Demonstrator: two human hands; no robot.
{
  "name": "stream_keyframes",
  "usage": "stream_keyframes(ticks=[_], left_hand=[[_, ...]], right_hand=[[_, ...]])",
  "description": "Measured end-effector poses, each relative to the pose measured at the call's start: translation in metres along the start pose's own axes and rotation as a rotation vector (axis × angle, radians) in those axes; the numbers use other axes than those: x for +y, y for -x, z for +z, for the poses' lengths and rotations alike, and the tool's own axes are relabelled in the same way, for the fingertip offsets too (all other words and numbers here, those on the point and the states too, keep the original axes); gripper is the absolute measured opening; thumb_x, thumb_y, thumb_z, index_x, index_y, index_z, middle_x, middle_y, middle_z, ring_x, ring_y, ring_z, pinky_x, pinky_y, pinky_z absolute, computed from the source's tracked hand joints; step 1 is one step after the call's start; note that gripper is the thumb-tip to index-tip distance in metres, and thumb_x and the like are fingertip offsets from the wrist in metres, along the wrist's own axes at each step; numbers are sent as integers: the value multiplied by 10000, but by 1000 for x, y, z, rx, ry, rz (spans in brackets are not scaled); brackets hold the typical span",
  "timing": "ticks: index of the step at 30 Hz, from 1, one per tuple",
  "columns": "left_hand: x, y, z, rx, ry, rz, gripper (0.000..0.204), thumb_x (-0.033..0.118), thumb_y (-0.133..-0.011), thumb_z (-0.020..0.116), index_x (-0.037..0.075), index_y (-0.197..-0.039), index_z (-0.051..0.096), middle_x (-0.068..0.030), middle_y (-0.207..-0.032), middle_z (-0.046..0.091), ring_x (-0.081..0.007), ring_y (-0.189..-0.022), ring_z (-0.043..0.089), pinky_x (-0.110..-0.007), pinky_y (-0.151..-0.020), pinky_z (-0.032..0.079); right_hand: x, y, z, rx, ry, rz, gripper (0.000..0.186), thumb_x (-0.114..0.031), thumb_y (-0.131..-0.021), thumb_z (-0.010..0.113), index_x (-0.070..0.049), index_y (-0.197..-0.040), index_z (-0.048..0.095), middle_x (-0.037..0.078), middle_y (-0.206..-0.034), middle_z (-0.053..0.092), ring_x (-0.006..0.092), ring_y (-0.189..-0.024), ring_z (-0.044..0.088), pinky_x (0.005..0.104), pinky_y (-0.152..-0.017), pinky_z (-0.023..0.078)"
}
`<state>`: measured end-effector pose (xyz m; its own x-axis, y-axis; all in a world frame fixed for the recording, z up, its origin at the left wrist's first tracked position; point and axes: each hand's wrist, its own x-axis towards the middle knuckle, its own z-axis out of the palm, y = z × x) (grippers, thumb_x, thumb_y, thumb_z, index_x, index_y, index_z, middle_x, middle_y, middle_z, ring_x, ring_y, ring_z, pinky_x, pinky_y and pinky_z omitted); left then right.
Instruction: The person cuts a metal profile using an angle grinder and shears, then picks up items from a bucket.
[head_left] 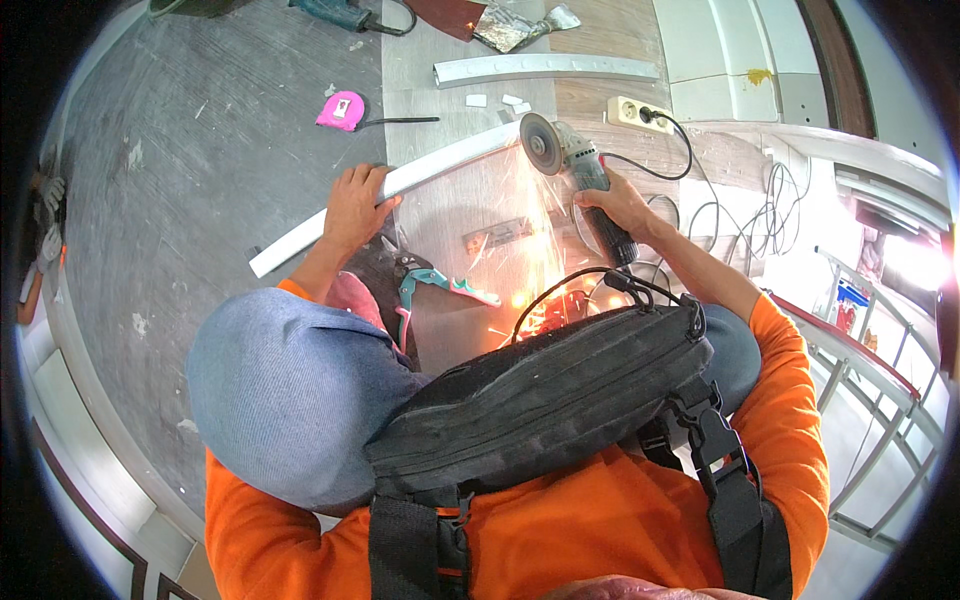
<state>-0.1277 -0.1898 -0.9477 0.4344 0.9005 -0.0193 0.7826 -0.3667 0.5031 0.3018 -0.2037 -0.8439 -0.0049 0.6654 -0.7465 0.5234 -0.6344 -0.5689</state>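
Nearest the camera, a black chest bag point(545, 395) is strapped over an orange shirt, with a bent knee in blue fabric point(285, 385) seen at the left below it. Farther out on the left, the left hand point(355, 205) is closed down over a long white strip point(385, 190), pressing it to the floor; the fingers are curled over its far edge. The strip's long axis runs from near-left to far-right, rising toward the cutting disc. Its near-left end lies free on the grey floor, with open floor beyond it on the left. Just far of the left hand, a pink tape measure point(341, 110) is seen, apart from the strip. Between the knees, teal-handled snips point(440, 285) lie on the floor, near the body. At the strip's far-right end, the disc of an angle grinder point(565, 155) is touching the strip, and sparks are thrown toward the body. The right hand point(615, 205) is wrapped tightly around the grinder's body, so the cut point lies just far and left of that hand, well apart from the left hand. A black cable is led from the grinder to a white socket strip point(640, 113) on the far right. A second white strip point(545, 67) lies crosswise farther off. To the right, room is limited by a white metal railing point(870, 400).
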Motion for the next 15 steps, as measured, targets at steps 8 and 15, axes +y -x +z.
stream_keyframes(ticks=[8, 15], left_hand=[[0, 0, 0, 6, 13, 0, 489, 244, -831, 772, 85, -1263, 608, -137, -1198, 622, -362, -1121, 573, -469, -972, 456], [-1, 0, 3, 16, 0, 10, 496, 232, -829, 773, 85, -1267, 593, -134, -1193, 620, -365, -1124, 571, -471, -979, 455]], right_hand=[[11, -7, 0, 41, 31, -48, 554, -343, -741, 794, 41, -1108, 636, 103, -906, 664, 177, -787, 622, 339, -733, 510], [26, -18, -2, 39, 30, -91, 550, -307, -754, 776, 43, -1150, 622, 115, -953, 675, 190, -840, 632, 342, -775, 513]])
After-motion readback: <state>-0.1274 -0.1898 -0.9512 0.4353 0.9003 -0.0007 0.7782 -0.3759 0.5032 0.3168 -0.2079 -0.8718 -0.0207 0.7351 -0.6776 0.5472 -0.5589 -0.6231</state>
